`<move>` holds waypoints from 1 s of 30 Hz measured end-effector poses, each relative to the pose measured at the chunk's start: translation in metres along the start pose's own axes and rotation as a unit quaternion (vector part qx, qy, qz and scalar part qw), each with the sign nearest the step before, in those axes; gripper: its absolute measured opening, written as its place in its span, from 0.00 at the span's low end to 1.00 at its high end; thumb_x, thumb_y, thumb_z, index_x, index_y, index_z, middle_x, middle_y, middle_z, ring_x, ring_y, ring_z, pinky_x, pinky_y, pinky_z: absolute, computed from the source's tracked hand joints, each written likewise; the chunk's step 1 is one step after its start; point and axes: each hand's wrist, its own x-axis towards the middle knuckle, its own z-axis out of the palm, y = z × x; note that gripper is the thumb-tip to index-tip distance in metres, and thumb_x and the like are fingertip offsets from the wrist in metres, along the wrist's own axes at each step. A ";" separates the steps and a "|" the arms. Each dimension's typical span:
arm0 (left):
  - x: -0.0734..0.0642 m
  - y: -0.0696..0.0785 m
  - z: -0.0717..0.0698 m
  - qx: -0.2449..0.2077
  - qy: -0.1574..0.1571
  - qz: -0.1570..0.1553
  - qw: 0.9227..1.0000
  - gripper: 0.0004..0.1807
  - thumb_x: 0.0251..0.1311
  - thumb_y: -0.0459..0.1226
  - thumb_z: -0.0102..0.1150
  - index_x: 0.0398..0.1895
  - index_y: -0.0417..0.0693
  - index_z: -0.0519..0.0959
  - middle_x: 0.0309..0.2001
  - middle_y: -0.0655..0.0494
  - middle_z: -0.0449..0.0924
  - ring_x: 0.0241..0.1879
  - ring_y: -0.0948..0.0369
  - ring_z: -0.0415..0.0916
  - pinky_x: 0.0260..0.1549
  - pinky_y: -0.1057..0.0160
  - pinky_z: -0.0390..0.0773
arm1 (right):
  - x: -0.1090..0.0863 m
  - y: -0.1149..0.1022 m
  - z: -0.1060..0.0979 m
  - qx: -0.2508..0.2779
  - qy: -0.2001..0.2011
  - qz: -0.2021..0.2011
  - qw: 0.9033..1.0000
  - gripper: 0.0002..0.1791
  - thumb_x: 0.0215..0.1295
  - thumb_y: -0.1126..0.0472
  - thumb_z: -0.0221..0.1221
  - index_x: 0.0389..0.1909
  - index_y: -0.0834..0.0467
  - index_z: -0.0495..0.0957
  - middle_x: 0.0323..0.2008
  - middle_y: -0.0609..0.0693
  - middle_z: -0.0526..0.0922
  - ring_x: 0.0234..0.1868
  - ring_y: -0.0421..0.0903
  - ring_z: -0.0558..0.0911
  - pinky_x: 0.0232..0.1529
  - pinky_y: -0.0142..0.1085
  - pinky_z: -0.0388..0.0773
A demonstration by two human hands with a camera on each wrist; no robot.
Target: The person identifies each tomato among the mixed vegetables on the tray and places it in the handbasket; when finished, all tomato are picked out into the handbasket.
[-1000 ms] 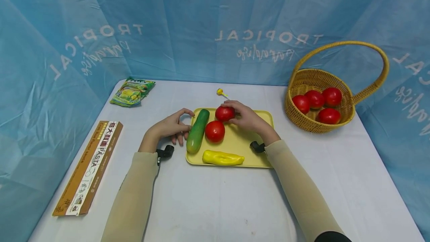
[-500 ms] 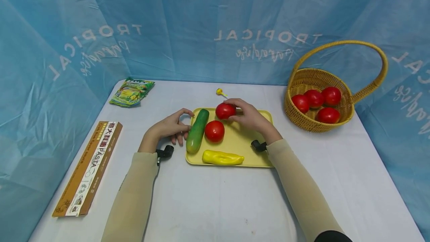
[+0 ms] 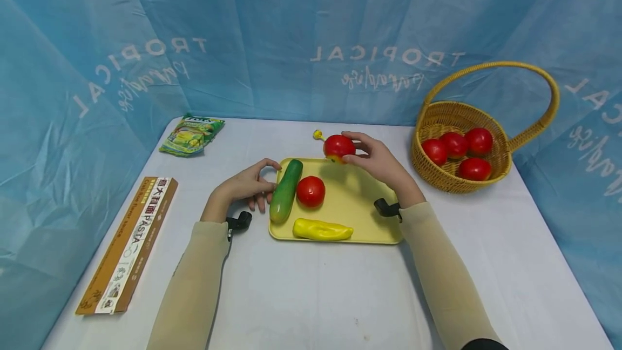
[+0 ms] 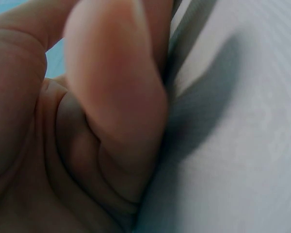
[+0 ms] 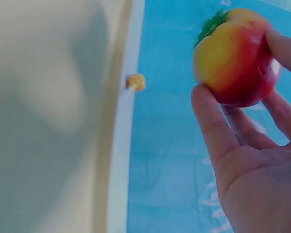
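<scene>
My right hand (image 3: 384, 163) grips a tomato (image 3: 338, 146) between thumb and fingers, raised over the far edge of the yellow tray (image 3: 362, 204). The right wrist view shows the tomato (image 5: 235, 60) with a yellow-orange side and a green leafy top. On the tray lie a second tomato (image 3: 311, 192), a green cucumber (image 3: 286, 190) along the left side and a yellow pepper (image 3: 323, 229) near the front rim. Beside the cucumber, at the tray's left edge, my left hand (image 3: 243, 183) rests with loosely bent fingers, holding nothing.
A wicker basket (image 3: 439, 180) with several tomatoes stands at the back right. A lollipop (image 3: 318, 134) lies behind the tray. Toward the left are a green snack bag (image 3: 191, 135) and a long pasta box (image 3: 128, 244). Blue curtain (image 3: 272, 42) hangs behind the white table.
My right hand has lifted the far tomato off the tray and carried it slightly back and right. The left hand has stayed in place.
</scene>
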 end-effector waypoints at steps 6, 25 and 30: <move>0.001 0.001 0.001 -0.002 0.001 -0.001 1.000 0.30 0.74 0.42 0.57 0.74 0.63 0.59 0.29 0.47 0.88 0.18 0.54 0.85 0.18 0.62 0.83 | -0.012 -0.005 -0.021 0.020 0.019 0.011 1.000 0.34 0.75 0.52 0.66 0.79 0.44 0.68 0.77 0.48 0.70 0.73 0.52 0.76 0.61 0.35 0.83; 0.001 -0.001 0.001 0.005 0.003 0.006 1.000 0.30 0.75 0.42 0.57 0.74 0.61 0.59 0.28 0.48 0.87 0.17 0.56 0.84 0.17 0.63 0.82 | -0.079 -0.006 -0.114 -0.018 0.172 0.065 0.983 0.37 0.73 0.42 0.65 0.80 0.35 0.64 0.77 0.51 0.69 0.70 0.46 0.74 0.53 0.21 0.81; 0.001 -0.001 0.001 0.004 0.001 0.006 1.000 0.30 0.75 0.42 0.57 0.75 0.60 0.58 0.28 0.48 0.87 0.17 0.57 0.84 0.18 0.63 0.82 | -0.092 0.007 -0.137 -0.025 0.212 0.089 0.973 0.38 0.72 0.40 0.64 0.80 0.34 0.63 0.77 0.52 0.69 0.70 0.45 0.74 0.50 0.17 0.79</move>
